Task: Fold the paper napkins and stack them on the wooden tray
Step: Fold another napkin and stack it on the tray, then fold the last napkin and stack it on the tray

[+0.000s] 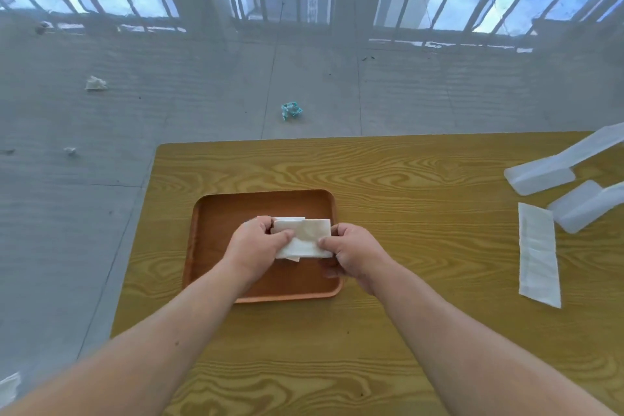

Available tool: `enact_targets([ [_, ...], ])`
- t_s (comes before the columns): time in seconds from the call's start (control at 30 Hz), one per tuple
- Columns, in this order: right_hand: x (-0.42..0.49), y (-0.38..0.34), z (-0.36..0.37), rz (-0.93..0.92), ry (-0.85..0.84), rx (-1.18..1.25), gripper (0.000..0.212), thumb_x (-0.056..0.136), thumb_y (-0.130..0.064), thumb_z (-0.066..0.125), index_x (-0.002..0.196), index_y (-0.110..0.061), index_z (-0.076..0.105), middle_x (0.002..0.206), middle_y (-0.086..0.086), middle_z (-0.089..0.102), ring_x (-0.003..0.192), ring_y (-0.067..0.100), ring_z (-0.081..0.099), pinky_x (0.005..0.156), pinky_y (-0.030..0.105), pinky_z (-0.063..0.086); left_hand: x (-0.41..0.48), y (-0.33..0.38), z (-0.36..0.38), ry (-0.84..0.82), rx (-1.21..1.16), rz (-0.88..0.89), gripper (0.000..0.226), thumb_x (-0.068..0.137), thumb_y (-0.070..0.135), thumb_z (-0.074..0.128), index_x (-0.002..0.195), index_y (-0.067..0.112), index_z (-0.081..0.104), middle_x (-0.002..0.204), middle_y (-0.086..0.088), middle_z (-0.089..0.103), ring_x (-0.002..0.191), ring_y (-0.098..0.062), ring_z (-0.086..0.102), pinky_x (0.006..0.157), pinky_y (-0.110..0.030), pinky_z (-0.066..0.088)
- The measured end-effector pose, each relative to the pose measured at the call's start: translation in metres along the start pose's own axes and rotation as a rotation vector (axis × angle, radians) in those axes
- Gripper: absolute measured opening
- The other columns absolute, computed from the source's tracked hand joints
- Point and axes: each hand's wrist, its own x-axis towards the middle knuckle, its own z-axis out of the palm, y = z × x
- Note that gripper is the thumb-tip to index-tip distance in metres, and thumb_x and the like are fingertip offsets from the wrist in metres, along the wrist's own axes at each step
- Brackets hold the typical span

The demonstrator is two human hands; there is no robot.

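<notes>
Left hand: pinching left end of folded napkin, thumb on top.
Right hand: pinching right end of same napkin.
Napkin pos.: held over wooden tray, above napkin pile w/ edges peeking out behind.
Unfolded napkin: flat on desk, well apart, right.
Risk 1: uneven release → top napkin lands skewed, stack misaligns.
Risk 2: loose fold may spring open once both pinches let go.

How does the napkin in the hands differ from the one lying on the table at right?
The held napkin is folded compact, gripped by the left hand and right hand over the wooden tray. The loose napkin is a long strip lying untouched on the table. Both are white paper.
</notes>
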Motion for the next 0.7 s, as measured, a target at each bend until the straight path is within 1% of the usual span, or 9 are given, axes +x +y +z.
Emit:
enact_targets([
  [0.13,0.014,-0.011,0.03,-0.012,0.019,-0.171,0.003,0.092,-0.014,0.069,0.094,-0.013,0.07,0.083,0.006,0.072,0.054,0.014,0.065,0.049,0.029,0.054,0.012,-0.016,-0.03,0.075,0.191,0.032,0.021,0.089,0.039,0.074,0.078,0.022,0.073,0.076,-0.003,0.075,0.067,-0.022,0.066,0.068,-0.048,0.055],
  [0.2,0.019,-0.014,0.038,-0.02,0.024,-0.247,0.002,0.089,-0.014,0.069,0.09,-0.014,0.068,0.075,0.004,0.067,0.045,0.011,0.059,0.044,0.026,0.048,0.017,-0.021,-0.037,0.105,0.269,0.056,0.022,0.088,0.044,0.074,0.077,0.025,0.07,0.073,0.002,0.072,0.066,-0.019,0.063,0.062,-0.045,0.052],
  [0.27,0.022,-0.016,0.041,-0.042,0.053,-0.37,0.008,0.086,-0.021,0.071,0.084,-0.016,0.064,0.071,0.002,0.064,0.047,0.013,0.056,0.047,0.027,0.045,0.019,-0.022,-0.039,0.148,0.325,0.075,0.02,0.087,0.048,0.073,0.084,0.03,0.066,0.081,0.007,0.07,0.071,-0.014,0.063,0.063,-0.04,0.052],
  [0.33,0.02,-0.015,0.038,-0.094,0.149,-0.583,0.018,0.084,-0.034,0.068,0.08,-0.018,0.06,0.073,-0.003,0.067,0.06,0.017,0.06,0.055,0.032,0.046,0.018,-0.023,-0.035,0.229,0.423,0.111,0.033,0.084,0.052,0.073,0.106,0.031,0.06,0.107,0.01,0.063,0.094,-0.011,0.059,0.078,-0.035,0.052],
  [0.4,0.014,-0.006,0.026,-0.164,0.282,-0.744,0.024,0.083,-0.046,0.061,0.08,-0.022,0.056,0.078,-0.005,0.067,0.071,0.017,0.061,0.057,0.035,0.043,0.013,-0.023,-0.025,0.279,0.589,0.236,0.056,0.084,0.053,0.071,0.128,0.026,0.05,0.126,0.004,0.051,0.116,-0.02,0.05,0.096,-0.04,0.046],
  [0.43,0.01,0.001,0.018,-0.203,0.337,-0.788,0.026,0.084,-0.049,0.058,0.081,-0.024,0.054,0.079,-0.006,0.064,0.073,0.017,0.06,0.056,0.035,0.041,0.008,-0.022,-0.018,0.268,0.68,0.331,0.062,0.084,0.053,0.07,0.133,0.024,0.046,0.132,0.001,0.049,0.121,-0.024,0.047,0.098,-0.042,0.044],
  [0.5,0.0,0.017,-0.009,-0.281,0.424,-0.833,0.026,0.089,-0.05,0.055,0.089,-0.024,0.054,0.089,-0.007,0.062,0.085,0.019,0.058,0.066,0.037,0.045,-0.001,-0.017,0.0,0.164,0.851,0.49,0.065,0.086,0.055,0.064,0.138,0.023,0.043,0.143,-0.002,0.046,0.128,-0.028,0.045,0.103,-0.044,0.043],
  [0.57,-0.008,0.036,-0.045,-0.325,0.521,-0.866,0.029,0.093,-0.046,0.057,0.109,-0.021,0.058,0.108,-0.002,0.062,0.105,0.023,0.055,0.087,0.039,0.049,-0.008,-0.011,0.023,0.014,0.967,0.583,0.067,0.09,0.059,0.057,0.145,0.024,0.04,0.157,-0.003,0.039,0.141,-0.027,0.036,0.115,-0.046,0.033],
  [0.7,-0.028,0.068,-0.128,-0.194,0.725,-0.854,0.057,0.094,-0.037,0.062,0.142,-0.013,0.044,0.142,0.015,0.053,0.138,0.035,0.043,0.117,0.048,0.034,-0.02,0.001,0.076,-0.236,1.12,0.731,0.072,0.095,0.063,0.045,0.155,0.028,0.03,0.17,-0.002,0.021,0.154,-0.023,0.016,0.124,-0.045,0.01],
])
